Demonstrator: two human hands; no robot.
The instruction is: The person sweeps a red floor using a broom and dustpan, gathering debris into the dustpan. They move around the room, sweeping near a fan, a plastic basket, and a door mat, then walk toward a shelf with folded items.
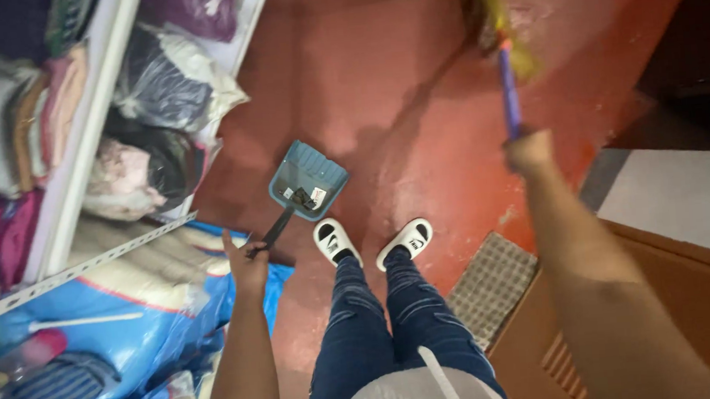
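My left hand point(247, 261) grips the dark handle of a blue dustpan point(309, 178), held low over the red floor just ahead of my white slippers point(375, 241). Dark debris lies in the pan. My right hand point(528, 151) is raised to the right and closed on the purple handle of a broom point(510, 89). Its yellow bristles are blurred near the top of the view.
White metal shelving point(88, 135) on the left holds folded cloth and bagged bundles. Blue plastic-wrapped bedding point(130, 323) lies below it. A woven mat point(494, 285) sits by a brown wooden door point(695, 301) at lower right. The red floor point(380, 81) stretches ahead.
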